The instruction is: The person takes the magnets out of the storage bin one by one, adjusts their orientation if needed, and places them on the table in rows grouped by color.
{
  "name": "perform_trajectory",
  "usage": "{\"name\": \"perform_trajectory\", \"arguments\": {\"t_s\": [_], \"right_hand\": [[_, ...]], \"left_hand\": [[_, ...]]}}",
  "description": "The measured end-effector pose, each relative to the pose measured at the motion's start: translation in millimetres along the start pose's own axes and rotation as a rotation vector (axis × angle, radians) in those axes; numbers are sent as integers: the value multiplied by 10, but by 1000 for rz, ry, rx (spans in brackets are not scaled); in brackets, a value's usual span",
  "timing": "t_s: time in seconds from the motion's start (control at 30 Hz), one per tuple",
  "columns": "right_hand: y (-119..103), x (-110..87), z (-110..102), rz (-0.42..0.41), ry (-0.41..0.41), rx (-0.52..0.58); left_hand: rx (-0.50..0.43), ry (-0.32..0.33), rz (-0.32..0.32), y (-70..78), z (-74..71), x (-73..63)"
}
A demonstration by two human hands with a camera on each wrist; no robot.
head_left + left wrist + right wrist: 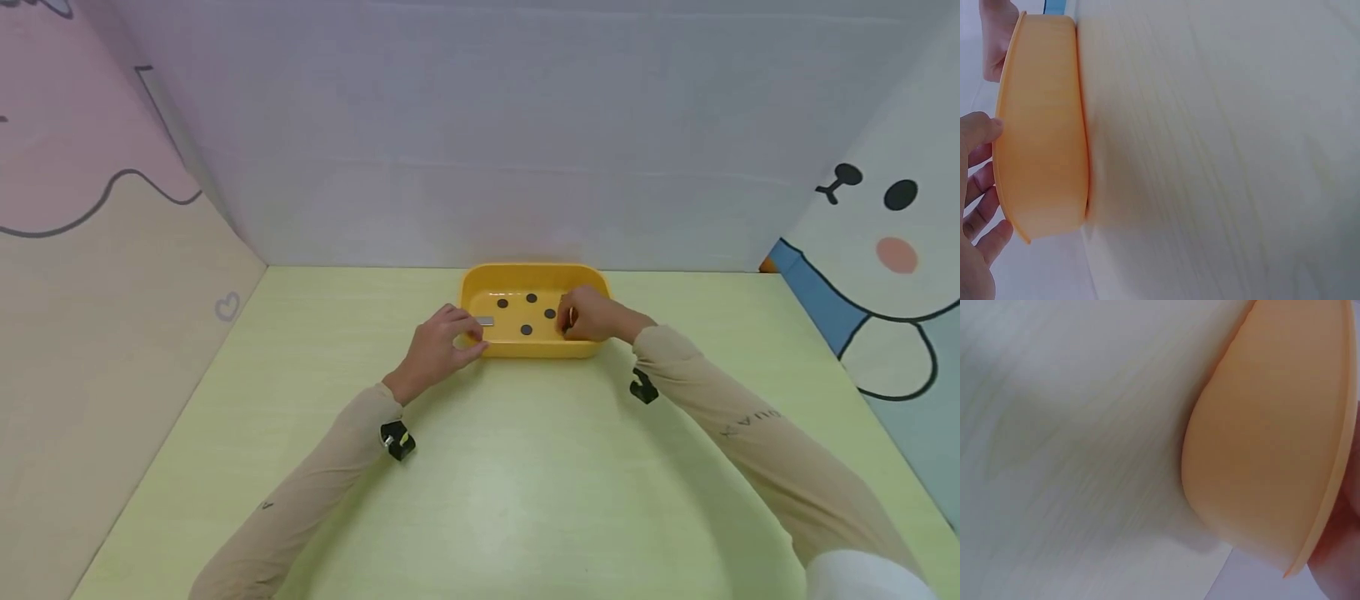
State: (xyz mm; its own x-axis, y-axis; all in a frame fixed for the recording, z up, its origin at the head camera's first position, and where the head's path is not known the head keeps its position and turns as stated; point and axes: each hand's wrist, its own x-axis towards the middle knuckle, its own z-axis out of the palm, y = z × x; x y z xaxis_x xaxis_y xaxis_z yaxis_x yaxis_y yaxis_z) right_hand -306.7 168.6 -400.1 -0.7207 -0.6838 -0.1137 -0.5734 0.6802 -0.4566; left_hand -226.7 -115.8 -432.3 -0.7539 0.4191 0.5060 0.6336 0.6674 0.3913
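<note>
A yellow tray (538, 350) stands on the table near the back wall. Several dark round discs (527, 330) lie on its floor, and a small light grey rectangular piece (486, 321) is at its left side. My left hand (442, 350) holds the tray's front left rim, with the thumb (988, 128) on the edge; some fingers are partly hidden behind the rim in the left wrist view. Inside the right end, my right hand (588, 313) reaches down with curled fingers and pinches a dark disc, mostly hidden. In the right wrist view, the tray wall hides most of that hand.
The pale green-yellow table (480, 467) extends in front of the tray. A plain whitish wall (480, 150) rises close behind it. Printed side panels with cartoon drawings (892, 250) border the table. Small black devices (643, 387) hang at both wrists.
</note>
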Motion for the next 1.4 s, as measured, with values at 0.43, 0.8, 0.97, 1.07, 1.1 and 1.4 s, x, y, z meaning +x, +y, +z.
{"name": "perform_trajectory", "arguments": {"t_s": [0.43,0.8,0.97,1.07,1.1,1.4], "right_hand": [[-44,-122,-119,-65,156,62],[-46,-215,-147,-107,217,121],[-74,-269,-168,-103,228,155],[-105,-309,-185,-91,232,178],[-116,-324,-193,-89,235,185],[-164,-457,-228,-85,258,237]], "left_hand": [[8,24,11,8,-35,19],[-9,27,10,15,-32,12],[-11,25,7,30,-31,6],[-9,29,10,29,-28,1],[-7,30,10,27,-26,-1],[-12,34,17,33,-47,-20]]}}
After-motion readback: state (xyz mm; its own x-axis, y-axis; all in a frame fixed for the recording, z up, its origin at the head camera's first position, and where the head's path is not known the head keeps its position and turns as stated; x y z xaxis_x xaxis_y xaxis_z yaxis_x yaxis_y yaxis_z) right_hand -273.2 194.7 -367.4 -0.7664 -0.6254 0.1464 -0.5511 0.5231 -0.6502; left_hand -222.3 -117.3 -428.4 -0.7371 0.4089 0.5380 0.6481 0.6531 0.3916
